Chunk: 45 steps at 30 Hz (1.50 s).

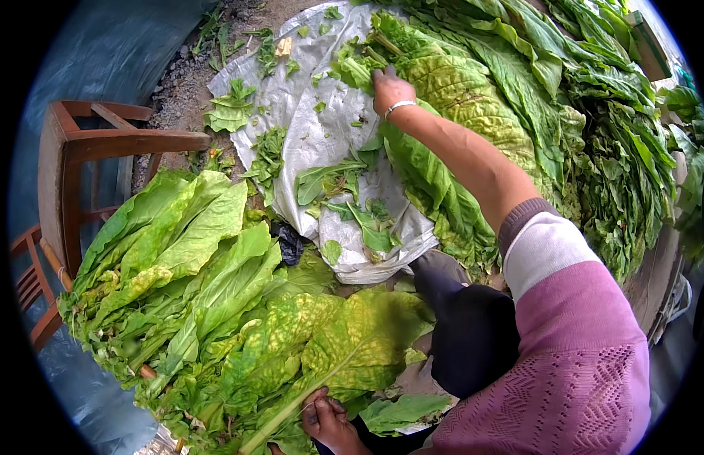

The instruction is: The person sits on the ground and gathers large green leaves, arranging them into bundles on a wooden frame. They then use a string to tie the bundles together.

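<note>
My right hand (393, 91) reaches across to the stem ends of a large pile of broad green leaves (465, 96); its fingertips touch the leaves, and whether they grip one is unclear. A pale bracelet circles that wrist. Lower down, my left hand (329, 418) has its fingers curled on a big leaf mottled yellow and green (352, 347), close to its thick pale midrib. A thin strand shows at those fingers. This leaf lies with a second heap of broad leaves (176, 244) on the left.
Leaf scraps lie on a white woven plastic sheet (306, 131) between the heaps. A wooden stool (130, 142) and another slatted wooden seat (36, 284) stand at the left, against bluish plastic sheeting (102, 51). My dark-trousered knee (471, 335) is beside the leaves. Darker, wilted leaves (619, 170) hang at the right.
</note>
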{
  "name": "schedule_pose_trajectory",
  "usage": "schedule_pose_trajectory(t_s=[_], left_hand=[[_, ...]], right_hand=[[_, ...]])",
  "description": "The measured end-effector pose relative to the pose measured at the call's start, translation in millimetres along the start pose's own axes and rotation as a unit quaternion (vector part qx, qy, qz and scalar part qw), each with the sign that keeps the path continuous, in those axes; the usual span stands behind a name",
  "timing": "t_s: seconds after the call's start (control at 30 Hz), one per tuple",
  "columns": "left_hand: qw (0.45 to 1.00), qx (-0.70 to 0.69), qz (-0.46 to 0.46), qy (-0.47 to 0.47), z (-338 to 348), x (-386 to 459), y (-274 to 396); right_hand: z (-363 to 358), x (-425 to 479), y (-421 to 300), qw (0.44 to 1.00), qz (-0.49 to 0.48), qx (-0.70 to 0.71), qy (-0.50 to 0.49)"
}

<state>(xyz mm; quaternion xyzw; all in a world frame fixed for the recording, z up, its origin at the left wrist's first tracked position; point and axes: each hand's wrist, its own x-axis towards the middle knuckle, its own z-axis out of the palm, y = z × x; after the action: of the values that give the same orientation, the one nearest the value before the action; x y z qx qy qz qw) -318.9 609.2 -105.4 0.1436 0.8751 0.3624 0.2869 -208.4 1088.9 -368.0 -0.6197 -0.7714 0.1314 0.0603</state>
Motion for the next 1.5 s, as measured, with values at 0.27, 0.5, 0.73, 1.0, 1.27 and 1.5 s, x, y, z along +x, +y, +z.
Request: schedule_pose_trajectory(t_s=[0.27,0.5,0.73,1.0,1.27,1.5], left_hand=[[0.969,-0.228,-0.096,-0.017,-6.8,0.3,-16.5],[0.935,-0.340,-0.096,0.007,6.7,24.2,36.7],[0.957,-0.264,-0.074,0.090,-37.9,-22.4,19.8],[0.926,-0.373,0.053,0.008,-64.7,-84.9,20.9],[0.871,-0.481,-0.023,0.098,-75.0,-121.8,12.2],[0.937,-0.335,-0.095,-0.020,-174.3,-180.9,-89.4]], right_hand=[[-43.1,-15.3,9.6,0.995,-0.093,-0.024,-0.007],[-188.8,-231.8,-103.1,0.776,-0.539,0.237,-0.225],[-253.0,-274.5,-151.4,0.612,-0.675,0.182,-0.369],[-243.2,-348.6,-209.4,0.588,-0.586,0.146,-0.537],[-255.0,-432.6,-147.9,0.682,-0.551,0.242,-0.414],[-201.4,-452.7,-152.9,0.714,-0.494,-0.125,-0.480]])
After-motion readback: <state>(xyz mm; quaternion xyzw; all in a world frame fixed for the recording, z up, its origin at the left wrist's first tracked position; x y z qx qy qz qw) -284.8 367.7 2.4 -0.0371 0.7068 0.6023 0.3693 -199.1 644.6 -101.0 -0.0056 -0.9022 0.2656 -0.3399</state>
